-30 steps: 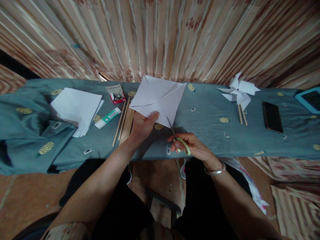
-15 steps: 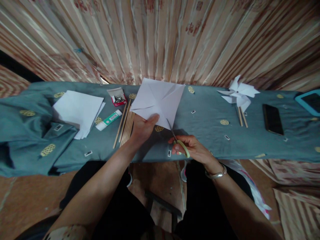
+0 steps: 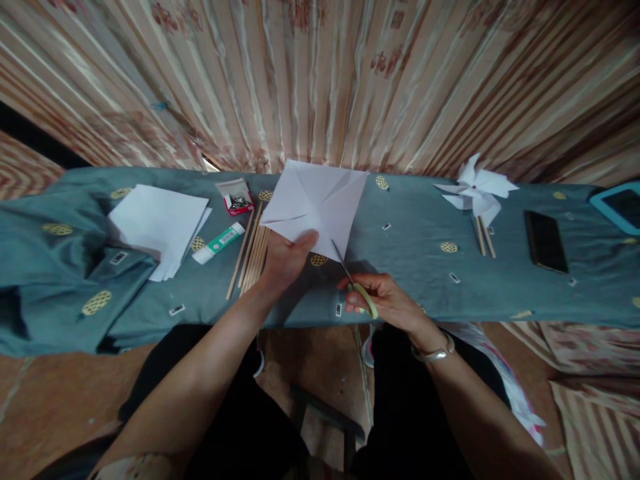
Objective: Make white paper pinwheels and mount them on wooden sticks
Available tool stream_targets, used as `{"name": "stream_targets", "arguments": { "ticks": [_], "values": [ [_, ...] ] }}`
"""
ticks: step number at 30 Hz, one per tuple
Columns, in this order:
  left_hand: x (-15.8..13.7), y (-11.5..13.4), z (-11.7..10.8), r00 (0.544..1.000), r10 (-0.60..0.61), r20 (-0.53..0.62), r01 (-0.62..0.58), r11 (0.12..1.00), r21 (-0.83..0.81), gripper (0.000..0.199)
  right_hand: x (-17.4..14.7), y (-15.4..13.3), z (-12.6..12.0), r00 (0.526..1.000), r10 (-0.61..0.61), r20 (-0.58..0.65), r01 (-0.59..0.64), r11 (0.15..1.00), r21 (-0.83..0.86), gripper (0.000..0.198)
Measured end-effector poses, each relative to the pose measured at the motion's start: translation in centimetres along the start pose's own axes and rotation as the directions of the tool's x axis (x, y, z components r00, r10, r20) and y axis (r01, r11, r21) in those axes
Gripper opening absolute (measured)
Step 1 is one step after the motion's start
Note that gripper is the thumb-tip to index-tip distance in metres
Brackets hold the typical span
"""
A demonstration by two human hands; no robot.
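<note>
A white square sheet of paper (image 3: 315,193), creased along its diagonals and slit in from some corners, is held above the table. My left hand (image 3: 290,257) grips its near left edge, thumb on top and the fingers hidden underneath. Scissors (image 3: 364,298) with pale green handles are in my right hand (image 3: 383,300), fingers closed about the loops. Their blades lie at the paper's near right corner, along the diagonal crease. Just left of my left hand, several thin wooden sticks (image 3: 255,257) lie side by side on the cloth.
On the blue-green tablecloth (image 3: 410,267) lie stacked white sheets (image 3: 155,223), a glue stick (image 3: 219,243) and an open red box of small metal pieces (image 3: 239,202). To the right are paper pinwheels (image 3: 477,187) on sticks, a black phone (image 3: 546,241) and a blue-framed device (image 3: 623,205). A striped curtain (image 3: 310,87) hangs behind.
The scissor blades have shifted very slightly back toward me along the near right corner, and the handles look a little closer together. My left hand and the paper stay nearly in place.
</note>
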State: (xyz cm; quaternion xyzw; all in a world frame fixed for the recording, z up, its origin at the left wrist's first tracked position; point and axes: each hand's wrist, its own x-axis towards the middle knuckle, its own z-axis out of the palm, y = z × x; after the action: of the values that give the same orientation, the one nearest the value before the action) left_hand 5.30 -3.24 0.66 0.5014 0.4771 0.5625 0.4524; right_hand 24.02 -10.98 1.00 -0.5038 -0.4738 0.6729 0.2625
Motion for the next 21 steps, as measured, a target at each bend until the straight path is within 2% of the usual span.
{"name": "stream_targets", "arguments": {
  "ticks": [5,11,21],
  "values": [
    [0.07,-0.19,-0.05,1.000,-0.006,-0.029,0.006,1.000,0.024,0.021,0.00,0.03,0.05,0.999,0.033,-0.010,-0.033,0.999,0.020,0.058],
    [0.01,-0.05,-0.23,1.000,-0.009,0.000,0.009,0.999,0.041,0.024,0.00,0.09,0.05,1.000,0.026,-0.010,-0.025,0.999,0.023,0.056],
    [0.13,-0.13,-0.12,1.000,0.001,-0.008,-0.001,1.000,-0.006,0.019,0.04,-0.06,0.28,0.999,0.020,-0.040,-0.018,0.999,0.035,0.056]
  ]
}}
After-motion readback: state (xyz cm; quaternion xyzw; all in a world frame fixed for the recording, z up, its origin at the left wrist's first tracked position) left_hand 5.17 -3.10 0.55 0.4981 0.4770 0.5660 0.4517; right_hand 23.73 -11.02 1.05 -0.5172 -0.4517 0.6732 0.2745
